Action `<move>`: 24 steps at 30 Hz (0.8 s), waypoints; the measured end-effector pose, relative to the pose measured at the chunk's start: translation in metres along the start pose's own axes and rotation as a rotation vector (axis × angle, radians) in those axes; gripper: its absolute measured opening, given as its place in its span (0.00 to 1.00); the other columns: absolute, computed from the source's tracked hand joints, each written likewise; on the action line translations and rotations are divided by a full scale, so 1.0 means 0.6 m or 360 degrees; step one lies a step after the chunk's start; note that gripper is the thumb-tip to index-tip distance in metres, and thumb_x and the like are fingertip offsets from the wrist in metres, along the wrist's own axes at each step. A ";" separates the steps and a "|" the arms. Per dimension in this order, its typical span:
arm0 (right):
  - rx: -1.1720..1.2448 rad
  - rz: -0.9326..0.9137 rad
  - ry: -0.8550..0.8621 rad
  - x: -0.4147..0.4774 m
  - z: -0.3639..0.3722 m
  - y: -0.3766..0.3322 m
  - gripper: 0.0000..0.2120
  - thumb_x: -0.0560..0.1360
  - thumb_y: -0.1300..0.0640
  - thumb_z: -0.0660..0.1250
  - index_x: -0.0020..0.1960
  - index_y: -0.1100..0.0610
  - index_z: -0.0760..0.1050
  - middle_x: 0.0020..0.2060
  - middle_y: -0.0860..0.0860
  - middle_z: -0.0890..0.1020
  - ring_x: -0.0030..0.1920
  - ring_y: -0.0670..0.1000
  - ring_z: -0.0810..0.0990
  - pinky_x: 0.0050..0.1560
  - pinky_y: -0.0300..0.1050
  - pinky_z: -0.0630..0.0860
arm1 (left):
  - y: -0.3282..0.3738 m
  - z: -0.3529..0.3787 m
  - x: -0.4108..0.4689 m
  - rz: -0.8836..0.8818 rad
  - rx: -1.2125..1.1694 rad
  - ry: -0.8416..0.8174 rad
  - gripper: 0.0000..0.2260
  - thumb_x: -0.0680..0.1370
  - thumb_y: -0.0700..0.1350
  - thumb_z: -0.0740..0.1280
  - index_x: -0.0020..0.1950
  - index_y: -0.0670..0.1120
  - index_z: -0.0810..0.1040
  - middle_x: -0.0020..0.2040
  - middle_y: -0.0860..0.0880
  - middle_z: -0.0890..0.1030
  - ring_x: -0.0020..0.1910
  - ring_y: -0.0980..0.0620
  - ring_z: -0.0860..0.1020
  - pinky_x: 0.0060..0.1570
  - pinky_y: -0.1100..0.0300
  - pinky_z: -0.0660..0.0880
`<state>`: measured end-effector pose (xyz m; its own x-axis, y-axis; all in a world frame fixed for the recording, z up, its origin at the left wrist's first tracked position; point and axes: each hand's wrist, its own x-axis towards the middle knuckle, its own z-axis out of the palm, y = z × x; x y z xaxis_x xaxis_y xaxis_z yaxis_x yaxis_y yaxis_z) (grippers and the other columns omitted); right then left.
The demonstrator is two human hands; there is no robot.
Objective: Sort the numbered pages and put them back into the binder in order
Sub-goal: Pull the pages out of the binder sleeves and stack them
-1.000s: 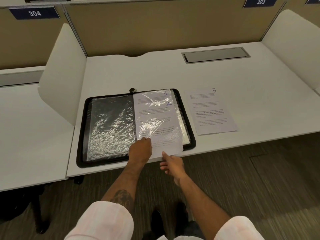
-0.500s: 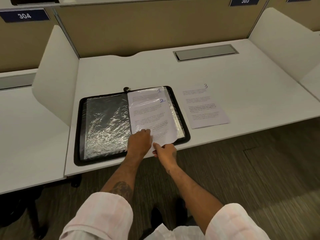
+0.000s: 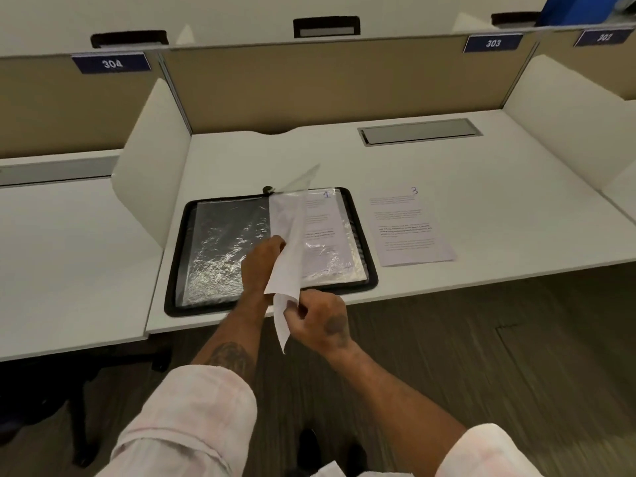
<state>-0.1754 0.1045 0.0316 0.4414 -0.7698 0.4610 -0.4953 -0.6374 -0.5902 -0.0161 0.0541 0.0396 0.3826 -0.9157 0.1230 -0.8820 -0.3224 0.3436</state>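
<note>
A black zip binder [image 3: 177,270] lies open on the white desk, its clear plastic sleeves shining. Page 1 [image 3: 320,218] sits inside the right-hand sleeve. My right hand [image 3: 318,321] pinches the lower corner of a loose white page [image 3: 287,256], which stands lifted on edge over the binder's middle, its number hidden. My left hand [image 3: 260,266] rests on the binder just left of that page, fingers against the lifted sheet. Page 3 [image 3: 407,225] lies flat on the desk to the right of the binder.
The white desk [image 3: 481,166] has a metal cable flap [image 3: 420,131] at the back right and white side dividers [image 3: 155,160] on both sides. A tan partition with plate 303 [image 3: 493,43] stands behind. The desk's front edge runs under my wrists.
The loose page lay flat on the right sleeve, showing a 2; my right hand has taken its lower corner and lifted it up on edge, uncovering page 1. The camera has tilted.
</note>
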 end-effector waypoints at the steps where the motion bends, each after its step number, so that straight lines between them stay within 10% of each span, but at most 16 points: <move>1: 0.0017 -0.0118 0.0018 0.000 -0.011 -0.007 0.09 0.73 0.53 0.72 0.36 0.55 0.78 0.31 0.47 0.82 0.30 0.43 0.79 0.32 0.31 0.72 | -0.009 0.000 -0.003 -0.0102 -0.0050 0.0022 0.05 0.78 0.48 0.65 0.46 0.47 0.77 0.40 0.49 0.77 0.37 0.46 0.77 0.35 0.56 0.72; 10: 0.0265 -0.0591 -0.0263 0.104 -0.162 -0.067 0.16 0.73 0.60 0.69 0.29 0.51 0.69 0.23 0.43 0.72 0.21 0.40 0.67 0.25 0.27 0.62 | -0.092 -0.014 -0.033 -0.0715 -0.0502 0.0349 0.13 0.81 0.49 0.63 0.47 0.41 0.81 0.40 0.46 0.81 0.37 0.49 0.78 0.35 0.59 0.69; 15: 0.0219 -0.0252 -0.0273 0.193 -0.236 -0.032 0.18 0.77 0.53 0.66 0.31 0.60 0.77 0.26 0.53 0.80 0.25 0.53 0.78 0.25 0.47 0.75 | -0.121 -0.040 -0.044 -0.0987 -0.0762 0.0541 0.10 0.81 0.43 0.61 0.59 0.41 0.77 0.50 0.41 0.80 0.47 0.43 0.77 0.43 0.54 0.69; 24: 0.0434 0.0545 0.0188 0.251 -0.287 0.081 0.14 0.80 0.51 0.65 0.46 0.61 0.81 0.43 0.53 0.84 0.40 0.54 0.84 0.39 0.49 0.81 | -0.190 -0.042 -0.056 -0.1271 -0.1124 0.0562 0.18 0.79 0.41 0.62 0.69 0.50 0.71 0.56 0.46 0.80 0.55 0.43 0.78 0.54 0.48 0.73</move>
<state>-0.2621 -0.0482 0.1866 0.1902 -0.9434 0.2715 -0.3757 -0.3255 -0.8677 0.0784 0.1277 0.0200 0.9239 -0.3519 -0.1503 -0.0380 -0.4753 0.8790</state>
